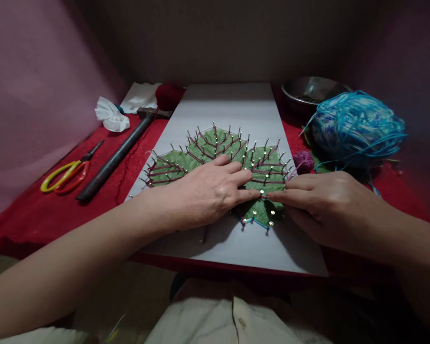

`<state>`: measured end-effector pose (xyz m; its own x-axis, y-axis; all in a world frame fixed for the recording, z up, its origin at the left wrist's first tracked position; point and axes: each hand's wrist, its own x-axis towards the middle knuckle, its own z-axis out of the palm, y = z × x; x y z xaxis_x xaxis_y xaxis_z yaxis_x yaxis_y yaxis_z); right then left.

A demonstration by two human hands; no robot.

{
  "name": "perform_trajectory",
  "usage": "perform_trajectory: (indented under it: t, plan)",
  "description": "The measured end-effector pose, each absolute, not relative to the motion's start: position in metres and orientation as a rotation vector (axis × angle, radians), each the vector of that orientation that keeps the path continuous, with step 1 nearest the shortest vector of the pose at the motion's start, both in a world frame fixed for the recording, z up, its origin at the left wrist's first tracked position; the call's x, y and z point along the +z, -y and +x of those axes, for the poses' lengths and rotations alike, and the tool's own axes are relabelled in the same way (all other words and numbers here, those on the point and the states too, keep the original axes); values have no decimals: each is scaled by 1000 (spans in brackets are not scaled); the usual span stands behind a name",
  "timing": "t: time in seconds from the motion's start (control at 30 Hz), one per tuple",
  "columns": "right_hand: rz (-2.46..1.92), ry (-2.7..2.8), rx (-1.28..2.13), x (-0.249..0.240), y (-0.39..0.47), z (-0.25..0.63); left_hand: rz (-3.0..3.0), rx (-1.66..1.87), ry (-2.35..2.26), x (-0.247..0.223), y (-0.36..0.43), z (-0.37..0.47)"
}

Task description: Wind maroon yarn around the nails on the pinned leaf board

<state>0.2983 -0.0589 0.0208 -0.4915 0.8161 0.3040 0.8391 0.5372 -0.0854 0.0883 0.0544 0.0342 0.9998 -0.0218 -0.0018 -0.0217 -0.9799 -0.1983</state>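
Observation:
A green leaf (215,143) lies on a white board (232,102), ringed and crossed by several upright nails. Purple yarn (268,181) runs between the nails along the leaf's veins, and a short blue yarn line (260,222) edges its near tip. My left hand (215,191) rests across the leaf with its fingers spread, the index fingertip beside a nail. From the right, my right hand (326,205) pinches the purple yarn near that same nail, fingertips almost touching the left index finger. The right thumb is partly hidden.
Left on the red cloth (32,220) are scissors (69,172), a hammer (118,155), crumpled white tissue (112,114) and a dark red yarn ball (169,97). A metal bowl (290,95), a large blue yarn bundle (358,129) and a small purple ball (304,161) sit right.

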Motion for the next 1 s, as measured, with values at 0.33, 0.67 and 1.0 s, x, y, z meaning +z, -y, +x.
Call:
perform_trajectory:
  t: [0.33, 0.67, 1.0]
  plan:
    - [-1432, 2287, -60, 21, 80, 319, -2914, -61, -70, 31, -56, 86]
    - [-1542, 2066, 307, 28, 79, 325, -2971, -58, -57, 31, -57, 86]
    - [-1592, 2295, 89, 21, 77, 334, -3003, -98, -52, 30, -57, 85]
